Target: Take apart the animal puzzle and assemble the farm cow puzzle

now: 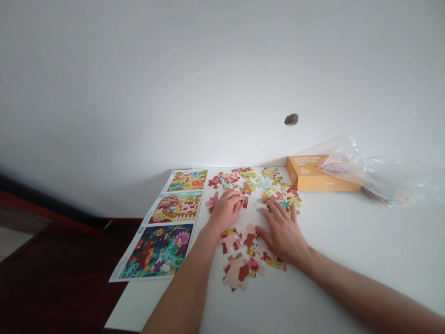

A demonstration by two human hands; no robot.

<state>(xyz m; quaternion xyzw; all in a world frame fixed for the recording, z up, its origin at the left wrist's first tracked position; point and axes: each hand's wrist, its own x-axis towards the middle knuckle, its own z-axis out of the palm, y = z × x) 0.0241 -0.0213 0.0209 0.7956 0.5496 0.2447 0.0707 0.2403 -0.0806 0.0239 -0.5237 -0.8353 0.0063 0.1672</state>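
Note:
My left hand [225,212] rests low over the table with its fingers curled together. A red jigsaw puzzle piece [245,202] shows at its fingertips, and a pink piece [209,204] pokes out on its far side. My right hand [284,232] lies with fingers spread, the tips on a pile of mixed puzzle pieces [291,197]. Nearer to me, between the forearms, lie several brown-spotted cow pieces [237,272] and a pig-face piece [255,265]. Beyond the left hand are red barn pieces [225,180] and green pieces [271,174].
A picture sheet [196,232] with three printed scenes lies left, overhanging the table edge. An orange puzzle box [323,184] stands back right against the wall, a clear plastic bag [368,174] draped over it. The white table [347,241] meets a wall with a hole [291,119].

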